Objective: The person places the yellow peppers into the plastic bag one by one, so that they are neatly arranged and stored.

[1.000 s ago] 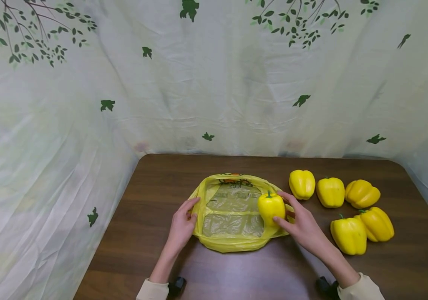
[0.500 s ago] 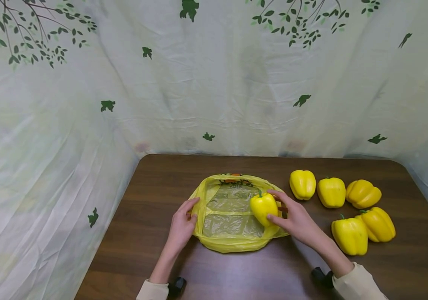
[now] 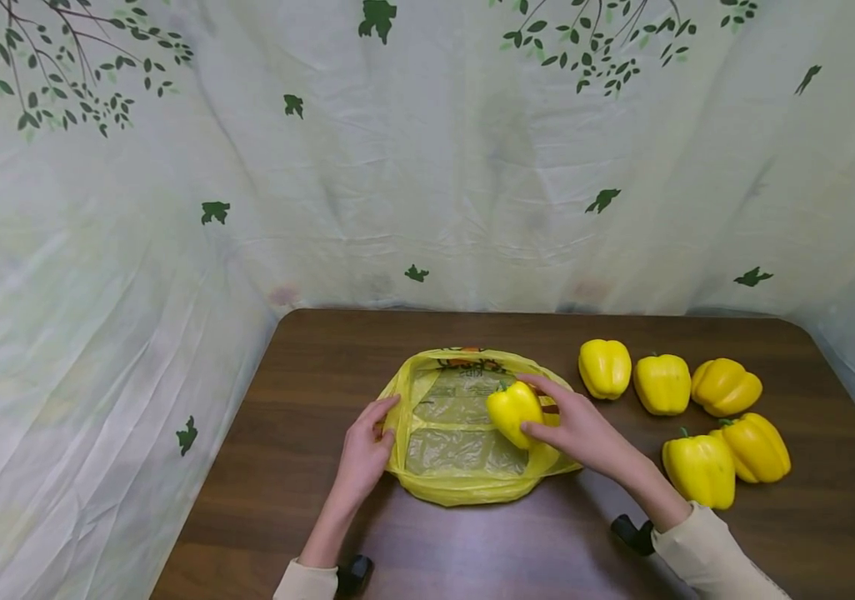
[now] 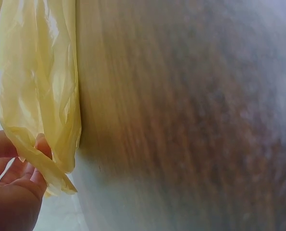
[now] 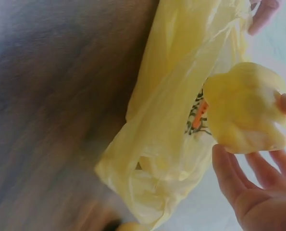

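Note:
A yellow plastic bag (image 3: 446, 492) stands on the table with its mouth spread wide, dark print showing inside its far wall. At its left rim my left hand (image 3: 365, 446) pinches the plastic between thumb and fingers; the left wrist view shows the folded edge of the bag (image 4: 51, 163) in that grip. My right hand (image 3: 581, 425) holds a yellow bell pepper (image 3: 513, 414), green stem up and tilted left, over the right part of the bag's opening. In the right wrist view the pepper (image 5: 246, 108) sits between thumb and fingertips.
Several more yellow bell peppers lie in a loose group on the right of the brown wooden table (image 3: 307, 367), the closest to the bag being a pepper (image 3: 604, 369) at the back. A pale leaf-patterned curtain (image 3: 457, 183) hangs behind the table.
My right hand has carried the bell pepper leftward, further over the bag's opening, and the pepper has tilted left. My left hand stays at the rim.

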The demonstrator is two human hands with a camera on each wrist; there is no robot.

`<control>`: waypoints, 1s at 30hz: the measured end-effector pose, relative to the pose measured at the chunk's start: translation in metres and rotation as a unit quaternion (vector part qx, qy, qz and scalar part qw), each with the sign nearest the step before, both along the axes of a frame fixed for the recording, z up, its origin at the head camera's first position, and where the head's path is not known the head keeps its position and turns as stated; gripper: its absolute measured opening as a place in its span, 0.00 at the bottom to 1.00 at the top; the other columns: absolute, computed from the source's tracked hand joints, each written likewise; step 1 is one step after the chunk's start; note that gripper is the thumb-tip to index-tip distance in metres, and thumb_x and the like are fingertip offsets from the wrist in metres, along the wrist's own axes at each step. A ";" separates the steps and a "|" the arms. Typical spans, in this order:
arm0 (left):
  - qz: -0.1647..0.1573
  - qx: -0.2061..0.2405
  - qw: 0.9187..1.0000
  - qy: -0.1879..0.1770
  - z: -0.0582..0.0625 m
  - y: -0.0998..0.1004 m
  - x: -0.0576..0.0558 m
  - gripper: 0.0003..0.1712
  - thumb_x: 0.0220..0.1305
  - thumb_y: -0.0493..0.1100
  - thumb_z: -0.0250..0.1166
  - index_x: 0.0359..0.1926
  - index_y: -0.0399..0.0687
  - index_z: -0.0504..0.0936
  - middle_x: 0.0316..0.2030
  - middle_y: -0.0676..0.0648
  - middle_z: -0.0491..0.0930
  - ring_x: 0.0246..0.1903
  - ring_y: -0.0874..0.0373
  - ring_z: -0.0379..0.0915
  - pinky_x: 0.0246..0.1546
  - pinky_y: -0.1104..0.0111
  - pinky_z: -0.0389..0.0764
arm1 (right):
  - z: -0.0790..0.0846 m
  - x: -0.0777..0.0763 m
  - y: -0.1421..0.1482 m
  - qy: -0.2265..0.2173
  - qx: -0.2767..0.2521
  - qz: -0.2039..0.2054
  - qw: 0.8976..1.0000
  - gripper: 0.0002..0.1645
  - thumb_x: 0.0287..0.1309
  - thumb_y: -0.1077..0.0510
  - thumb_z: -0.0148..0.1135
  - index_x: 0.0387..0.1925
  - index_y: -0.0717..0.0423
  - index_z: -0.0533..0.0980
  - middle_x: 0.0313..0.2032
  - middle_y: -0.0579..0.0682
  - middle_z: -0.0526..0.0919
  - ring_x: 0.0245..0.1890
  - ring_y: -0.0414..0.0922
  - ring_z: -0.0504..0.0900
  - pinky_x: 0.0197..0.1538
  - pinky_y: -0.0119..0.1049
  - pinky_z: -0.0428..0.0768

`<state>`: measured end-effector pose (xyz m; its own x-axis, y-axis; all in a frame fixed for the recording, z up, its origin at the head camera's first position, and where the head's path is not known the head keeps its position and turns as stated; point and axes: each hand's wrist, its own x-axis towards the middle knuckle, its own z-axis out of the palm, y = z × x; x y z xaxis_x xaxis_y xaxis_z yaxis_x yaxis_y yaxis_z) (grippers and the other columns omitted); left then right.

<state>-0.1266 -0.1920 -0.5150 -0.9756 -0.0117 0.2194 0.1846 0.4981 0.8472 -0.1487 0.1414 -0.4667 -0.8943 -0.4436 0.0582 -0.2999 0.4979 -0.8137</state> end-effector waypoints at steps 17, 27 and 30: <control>-0.003 -0.005 1.000 -0.004 -0.001 0.001 0.000 0.30 0.54 0.20 0.58 0.59 0.38 0.79 0.56 0.45 0.78 0.52 0.51 0.73 0.43 0.62 0.77 | 0.004 -0.017 -0.012 0.000 -0.009 0.052 0.999 0.39 0.60 0.60 0.67 0.70 0.54 0.63 0.67 0.53 0.67 0.63 0.51 0.70 0.58 0.55 0.73; -0.003 -0.006 1.000 -0.005 0.000 0.000 -0.002 0.29 0.55 0.20 0.58 0.58 0.38 0.80 0.56 0.45 0.79 0.50 0.51 0.74 0.42 0.63 0.77 | 0.004 -0.025 -0.018 0.033 0.030 0.068 0.997 0.38 0.60 0.59 0.67 0.70 0.56 0.64 0.67 0.53 0.68 0.61 0.51 0.71 0.58 0.53 0.73; -0.005 -0.007 1.000 -0.007 0.000 0.000 -0.002 0.29 0.55 0.20 0.58 0.58 0.38 0.80 0.55 0.45 0.79 0.50 0.51 0.74 0.42 0.63 0.77 | 0.004 -0.028 -0.019 0.048 0.037 0.078 0.995 0.38 0.60 0.60 0.67 0.70 0.57 0.64 0.67 0.53 0.68 0.62 0.51 0.71 0.60 0.52 0.71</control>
